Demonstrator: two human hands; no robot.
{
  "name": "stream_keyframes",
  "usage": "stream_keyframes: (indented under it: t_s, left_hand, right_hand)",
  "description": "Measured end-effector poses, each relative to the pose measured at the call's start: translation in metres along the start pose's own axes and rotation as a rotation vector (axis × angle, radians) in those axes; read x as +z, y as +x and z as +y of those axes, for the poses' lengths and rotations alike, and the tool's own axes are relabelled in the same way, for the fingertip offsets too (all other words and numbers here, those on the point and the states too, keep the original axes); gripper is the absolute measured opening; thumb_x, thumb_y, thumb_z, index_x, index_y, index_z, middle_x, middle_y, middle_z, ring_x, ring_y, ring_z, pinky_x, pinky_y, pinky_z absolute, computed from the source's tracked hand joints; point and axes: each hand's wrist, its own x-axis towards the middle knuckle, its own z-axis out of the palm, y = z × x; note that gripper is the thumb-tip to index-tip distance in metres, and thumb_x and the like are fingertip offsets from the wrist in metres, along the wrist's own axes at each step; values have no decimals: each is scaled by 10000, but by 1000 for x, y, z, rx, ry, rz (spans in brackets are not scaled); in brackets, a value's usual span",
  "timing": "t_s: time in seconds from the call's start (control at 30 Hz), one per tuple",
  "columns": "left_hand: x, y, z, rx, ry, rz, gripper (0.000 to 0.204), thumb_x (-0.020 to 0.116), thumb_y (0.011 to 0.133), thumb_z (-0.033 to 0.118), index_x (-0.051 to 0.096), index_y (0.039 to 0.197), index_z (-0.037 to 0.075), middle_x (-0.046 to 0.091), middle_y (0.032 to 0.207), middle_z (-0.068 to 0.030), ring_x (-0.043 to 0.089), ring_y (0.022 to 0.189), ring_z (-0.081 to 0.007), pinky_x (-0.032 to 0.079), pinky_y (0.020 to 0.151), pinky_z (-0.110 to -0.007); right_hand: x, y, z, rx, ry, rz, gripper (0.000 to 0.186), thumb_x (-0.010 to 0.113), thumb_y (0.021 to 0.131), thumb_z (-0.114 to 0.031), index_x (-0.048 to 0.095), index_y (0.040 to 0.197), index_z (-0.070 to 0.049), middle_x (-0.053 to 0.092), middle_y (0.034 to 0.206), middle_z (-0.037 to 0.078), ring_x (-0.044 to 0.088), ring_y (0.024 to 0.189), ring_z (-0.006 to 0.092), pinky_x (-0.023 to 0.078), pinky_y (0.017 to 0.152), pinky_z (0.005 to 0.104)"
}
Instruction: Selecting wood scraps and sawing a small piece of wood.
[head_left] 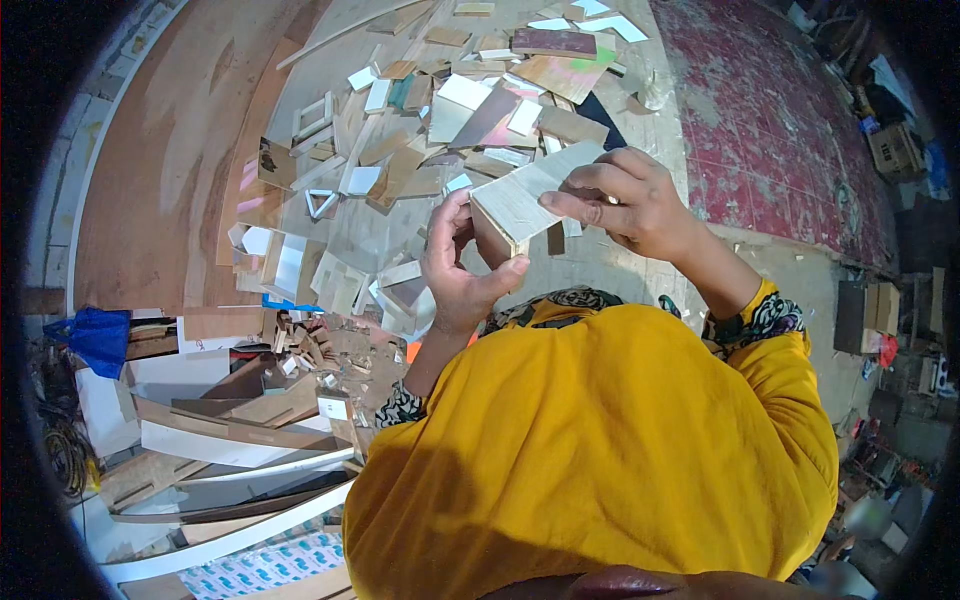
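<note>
My left hand (pixel 462 275) grips the near left end of a wooden piece (pixel 520 190), which has a pale, grainy top board and a brown side below it, meeting at a corner. My left thumb is at the lower corner and the fingers are round the left edge. My right hand (pixel 630 205) holds the right part of the same piece, its thumb on the pale top and its fingers bent over the far edge. The underside and some fingertips are hidden.
Scattered wood offcuts (pixel 395 150) cover the pale work surface beyond my hands. A large brown panel (pixel 150 170) lies at the left, a dusty red surface (pixel 760 120) at the right. Long boards (pixel 240 440) and a blue bag (pixel 95 335) are at lower left, boxes (pixel 865 315) at right.
</note>
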Motion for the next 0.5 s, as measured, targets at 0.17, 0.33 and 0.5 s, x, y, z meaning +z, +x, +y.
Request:
stream_keyframes:
  t_s: [0.17, 0.33, 0.5]
  left_hand:
    - [3, 0, -4, -1, 68, 18, 740, 753, 618, 206, 415, 1228, -39, 558, 1012, -101, 551, 933, -157, 464, 798, -297]
    - [6, -2, -14, -139, -17, 26, 691, 724, 663, 207, 413, 1230, -39, 554, 1010, -90, 543, 912, -150, 458, 789, -285]
    - [5, -2, -32, -318, -136, -57, 603, 664, 746, 218, 411, 1237, -24, 556, 1014, -79, 537, 907, -138, 441, 801, -267]
  right_hand:
    - [6, -6, 0, 56, 0, 10, 474, 604, 656, -24, 641, 1104, -171, 580, 878, 13, 531, 719, 182, 463, 613, 291]
    - [17, -9, 2, 99, 39, -35, 458, 606, 634, -1, 637, 1069, -140, 607, 923, 34, 574, 780, 215, 490, 671, 312]
    - [18, -8, 9, 160, 126, -195, 454, 608, 603, 28, 625, 1041, -91, 618, 952, 61, 585, 808, 262, 497, 709, 334]
